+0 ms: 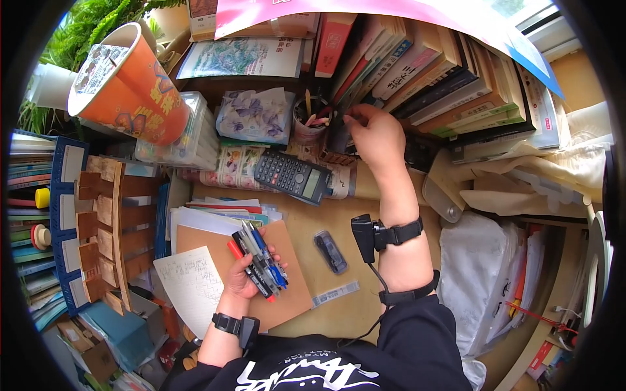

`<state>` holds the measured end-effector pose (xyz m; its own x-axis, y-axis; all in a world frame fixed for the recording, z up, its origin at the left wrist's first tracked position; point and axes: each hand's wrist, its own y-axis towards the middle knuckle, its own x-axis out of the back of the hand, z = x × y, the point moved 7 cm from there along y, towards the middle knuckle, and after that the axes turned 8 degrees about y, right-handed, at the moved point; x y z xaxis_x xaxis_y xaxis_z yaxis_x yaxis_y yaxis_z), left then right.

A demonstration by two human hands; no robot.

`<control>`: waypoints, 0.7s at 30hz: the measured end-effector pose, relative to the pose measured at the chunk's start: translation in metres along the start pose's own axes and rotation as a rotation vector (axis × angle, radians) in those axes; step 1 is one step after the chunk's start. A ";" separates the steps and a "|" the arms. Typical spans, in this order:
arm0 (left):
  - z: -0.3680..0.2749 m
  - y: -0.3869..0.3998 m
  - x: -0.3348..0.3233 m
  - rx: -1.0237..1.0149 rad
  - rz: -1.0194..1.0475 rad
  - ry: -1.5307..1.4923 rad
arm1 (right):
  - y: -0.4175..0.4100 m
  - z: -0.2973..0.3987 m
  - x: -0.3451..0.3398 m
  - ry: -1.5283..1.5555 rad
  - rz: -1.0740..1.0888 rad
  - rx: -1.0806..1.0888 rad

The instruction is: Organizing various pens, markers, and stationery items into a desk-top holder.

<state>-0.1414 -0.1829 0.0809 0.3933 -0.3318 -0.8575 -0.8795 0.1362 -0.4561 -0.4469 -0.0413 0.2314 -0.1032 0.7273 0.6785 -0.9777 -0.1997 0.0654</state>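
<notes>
My left hand [249, 276] holds a bundle of pens and markers [259, 259], some with red, black and blue parts, above a brown cardboard folder [288, 303]. My right hand [374, 134] reaches to the back of the desk, its fingertips at a dark, partly see-through holder [338, 138] below the row of books. Whether the fingers grip anything there is unclear. Just left of it stands a round pen cup [311, 119] with pencils. A black calculator [293, 177] lies in front of the cup. On the desk are a clear oblong case [330, 251] and a short ruler [335, 294].
Books [420, 73] line the back shelf. An orange paper bucket [142, 97] and a clear plastic box [188, 132] stand back left, near a wooden rack [110, 234]. A handwritten sheet [188, 288] lies left; a silvery bag [472, 278] is at the right.
</notes>
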 end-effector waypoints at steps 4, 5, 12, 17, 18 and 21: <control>-0.002 -0.002 -0.001 -0.018 0.009 0.001 | -0.024 0.028 0.054 0.312 -0.392 0.228; -0.004 -0.003 0.000 -0.026 0.012 0.005 | -0.033 0.039 0.066 0.446 -0.479 0.295; -0.001 -0.003 0.001 -0.025 0.025 -0.002 | -0.038 0.083 0.060 0.465 -0.331 0.471; 0.001 -0.001 0.002 -0.019 0.043 -0.003 | -0.025 0.082 0.042 0.307 -0.335 0.526; 0.001 -0.001 0.003 -0.017 0.041 -0.002 | -0.023 0.084 0.041 0.291 -0.331 0.532; -0.001 -0.002 0.001 -0.040 0.037 0.015 | -0.021 0.090 0.046 0.318 -0.323 0.496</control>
<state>-0.1393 -0.1846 0.0816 0.3567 -0.3409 -0.8698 -0.9034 0.1113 -0.4140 -0.4150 -0.0628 0.3266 0.0569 0.9442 0.3245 -0.7762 -0.1626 0.6092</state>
